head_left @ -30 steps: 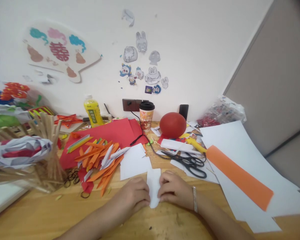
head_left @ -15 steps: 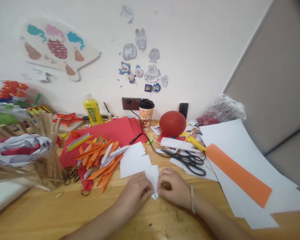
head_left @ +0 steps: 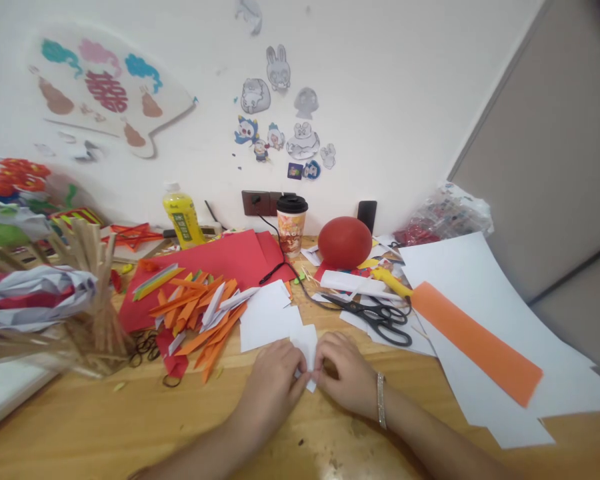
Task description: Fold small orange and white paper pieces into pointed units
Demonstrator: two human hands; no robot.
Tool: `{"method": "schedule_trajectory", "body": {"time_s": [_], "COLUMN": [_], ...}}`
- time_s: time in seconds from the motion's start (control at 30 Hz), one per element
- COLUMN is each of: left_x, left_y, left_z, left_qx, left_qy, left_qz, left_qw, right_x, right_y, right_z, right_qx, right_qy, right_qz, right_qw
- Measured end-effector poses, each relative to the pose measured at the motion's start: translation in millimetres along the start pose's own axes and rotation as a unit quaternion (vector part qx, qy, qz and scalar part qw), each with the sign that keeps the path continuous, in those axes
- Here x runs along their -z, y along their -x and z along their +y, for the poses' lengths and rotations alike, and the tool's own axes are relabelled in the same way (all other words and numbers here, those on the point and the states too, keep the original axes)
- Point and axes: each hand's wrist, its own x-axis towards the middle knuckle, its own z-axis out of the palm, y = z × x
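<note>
Left hand [head_left: 275,373] and right hand [head_left: 345,373] meet at the white paper [head_left: 306,341]!
And it's fingertip work here, thumb and finger of each hand pinching the paper's near end, mid-front over the surface [head_left: 330,443]; orange and white strips [head_left: 195,307] heap up to the left, black scissors [head_left: 365,310] lie beyond the right hand, and farther right an orange sheet [head_left: 477,343] rests across big white sheets [head_left: 460,267].

A light wood-grained tabletop [head_left: 105,427] spreads beneath the hands [head_left: 275,373]; beyond them rises a white wall [head_left: 395,100] bearing a brown power socket [head_left: 256,203]; to their right stands a grey panel [head_left: 545,173] with a dark seam [head_left: 575,273].
</note>
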Motion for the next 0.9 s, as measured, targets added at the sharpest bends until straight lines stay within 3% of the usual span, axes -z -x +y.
{"method": "schedule_trajectory", "body": {"time_s": [0.3,0.67,0.9], "left_x": [-1.8,-2.8,0.2], "left_y": [-1,-1,0], "left_z": [-3,-3,-17], "left_qx": [-0.011,-0.001,0.039], "left_qy": [-0.010,-0.023,-0.062], "left_qz": [-0.017,-0.018,0.046], "left_qw": [1.000,1.000,0.996], "right_x": [2,2,4], "right_y": [0,1,0], "right_z": [-5,-1,-10], "right_qx": [-0.027,-0.035,-0.063], "right_qy": [0.028,-0.008,0.011], "right_qz": [-0.047,0.002,-0.033], "right_qw": [0.998,0.999,0.997]}}
